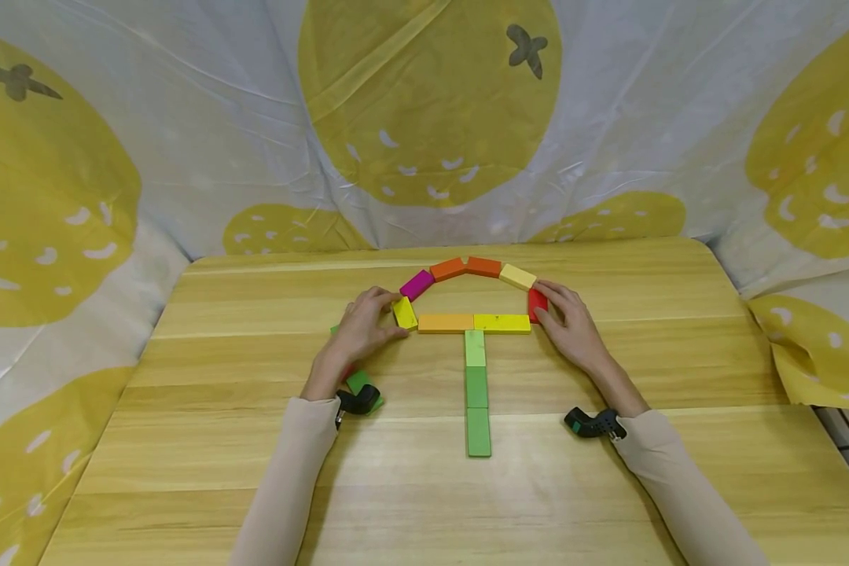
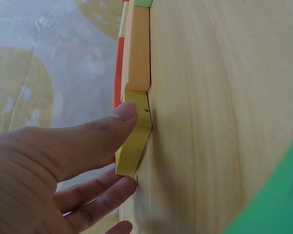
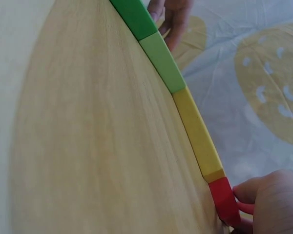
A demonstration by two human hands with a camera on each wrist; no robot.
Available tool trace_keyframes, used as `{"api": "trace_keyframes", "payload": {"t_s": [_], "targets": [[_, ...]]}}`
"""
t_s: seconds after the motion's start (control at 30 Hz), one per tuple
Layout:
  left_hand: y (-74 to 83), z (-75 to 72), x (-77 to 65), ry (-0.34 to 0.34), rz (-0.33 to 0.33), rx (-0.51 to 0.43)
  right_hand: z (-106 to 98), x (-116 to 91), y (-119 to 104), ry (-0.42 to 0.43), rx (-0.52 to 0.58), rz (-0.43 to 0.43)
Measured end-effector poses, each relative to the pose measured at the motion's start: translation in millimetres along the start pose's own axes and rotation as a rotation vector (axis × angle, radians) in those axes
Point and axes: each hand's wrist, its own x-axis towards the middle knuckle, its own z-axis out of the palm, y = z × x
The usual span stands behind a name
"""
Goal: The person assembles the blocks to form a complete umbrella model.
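Observation:
My left hand (image 1: pixel 359 326) holds a short yellow block (image 1: pixel 405 313) at the left end of an arch of blocks. In the left wrist view its thumb presses the near face of that yellow block (image 2: pixel 133 148), with fingers round its far end. At the arch's right end my right hand (image 1: pixel 573 326) grips a red block (image 1: pixel 536 305) between thumb and fingers. Between the two lies a straight row of an orange block (image 1: pixel 446 323) and a longer yellow block (image 1: pixel 502 323). Below it, a light green block (image 1: pixel 475 348) tops a stem of green blocks (image 1: pixel 477 387).
A magenta block (image 1: pixel 417 285), two dark orange blocks (image 1: pixel 447 270) and a cream block (image 1: pixel 518 277) form the arch's top. More green blocks (image 1: pixel 359 383) and a bit of red lie partly hidden under the left wrist. A fruit-print cloth (image 1: pixel 424 196) hangs behind the wooden table (image 1: pixel 538 503).

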Motion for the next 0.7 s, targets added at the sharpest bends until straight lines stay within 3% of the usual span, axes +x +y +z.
{"api": "trace_keyframes", "payload": {"t_s": [0.7], "targets": [[-2.0, 0.3, 1.0, 0.017, 0.028, 0.003, 0.9, 1.4, 1.7, 0.008, 0.016, -0.017]]}}
